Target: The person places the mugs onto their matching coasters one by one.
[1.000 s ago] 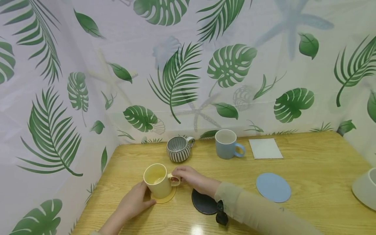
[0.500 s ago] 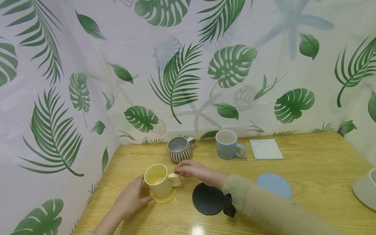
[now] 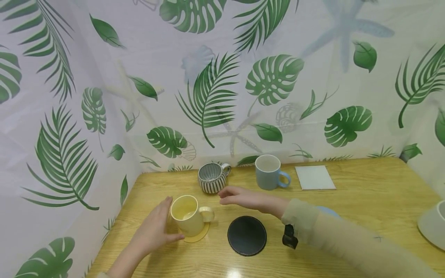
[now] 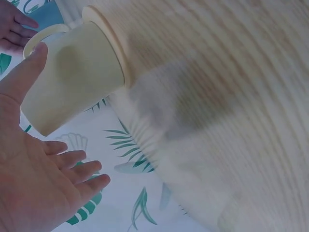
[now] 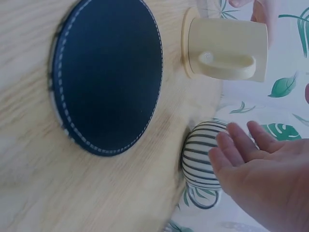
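Observation:
A yellow mug (image 3: 189,218) stands upright on a round yellow coaster (image 3: 196,237), its handle pointing right. My left hand (image 3: 154,229) is spread at the mug's left side, fingers apart from it in the left wrist view. To the right, my right hand (image 3: 245,199) hovers with loosely bent fingers and holds nothing. It is nearest to a striped grey-and-white cup (image 3: 213,181), which it partly overlaps in the right wrist view. A round black coaster (image 3: 247,236) with white edge stitching (image 5: 108,77) lies in front of the right hand.
At the back stands a blue mug (image 3: 267,173), with a square white coaster (image 3: 315,177) to its right. A round blue coaster (image 3: 328,211) is mostly hidden under the right sleeve. A white vessel (image 3: 434,224) sits at the right edge. Leaf-printed cloth (image 3: 208,38) hangs behind the table.
My right hand has let go of the yellow mug's handle and moved right and back. My left hand has opened away from the mug's side. The mug has stayed on its coaster.

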The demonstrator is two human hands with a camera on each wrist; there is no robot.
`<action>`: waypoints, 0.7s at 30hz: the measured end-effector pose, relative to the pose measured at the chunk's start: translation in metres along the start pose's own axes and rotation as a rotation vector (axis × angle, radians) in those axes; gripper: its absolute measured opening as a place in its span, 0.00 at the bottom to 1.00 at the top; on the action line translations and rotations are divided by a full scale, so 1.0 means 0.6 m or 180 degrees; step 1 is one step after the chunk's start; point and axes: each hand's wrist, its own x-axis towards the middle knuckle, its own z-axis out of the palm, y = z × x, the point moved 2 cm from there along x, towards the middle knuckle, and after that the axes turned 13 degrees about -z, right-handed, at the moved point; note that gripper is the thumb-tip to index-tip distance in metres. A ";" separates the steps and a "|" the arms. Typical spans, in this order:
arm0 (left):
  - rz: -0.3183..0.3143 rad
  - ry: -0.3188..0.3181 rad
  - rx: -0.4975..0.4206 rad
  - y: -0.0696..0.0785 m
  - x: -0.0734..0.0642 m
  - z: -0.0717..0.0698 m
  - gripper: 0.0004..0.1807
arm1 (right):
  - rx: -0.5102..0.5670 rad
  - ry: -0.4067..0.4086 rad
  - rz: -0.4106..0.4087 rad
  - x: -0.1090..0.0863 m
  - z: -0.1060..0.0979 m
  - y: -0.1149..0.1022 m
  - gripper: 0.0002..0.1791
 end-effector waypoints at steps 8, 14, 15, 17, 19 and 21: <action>0.0112 0.0049 0.0152 0.017 -0.003 -0.012 0.70 | -0.0365 -0.0224 0.0075 -0.029 -0.009 0.004 0.44; 0.0257 0.0192 0.0335 0.036 -0.006 -0.019 0.73 | -0.0968 -0.0335 -0.0078 -0.050 -0.011 0.009 0.54; 0.0276 0.0212 0.0361 0.039 -0.007 -0.019 0.73 | -0.1056 -0.0346 -0.0111 -0.054 -0.012 0.009 0.55; 0.0320 0.0245 0.0404 0.046 -0.008 -0.021 0.74 | -0.1194 -0.0355 -0.0169 -0.062 -0.012 0.008 0.56; 0.0357 0.0278 0.0436 0.053 -0.009 -0.022 0.73 | -0.1313 -0.0353 -0.0209 -0.070 -0.012 0.007 0.56; 0.0409 0.0308 0.0488 0.059 -0.010 -0.021 0.73 | -0.1446 -0.0351 -0.0229 -0.078 -0.012 0.007 0.56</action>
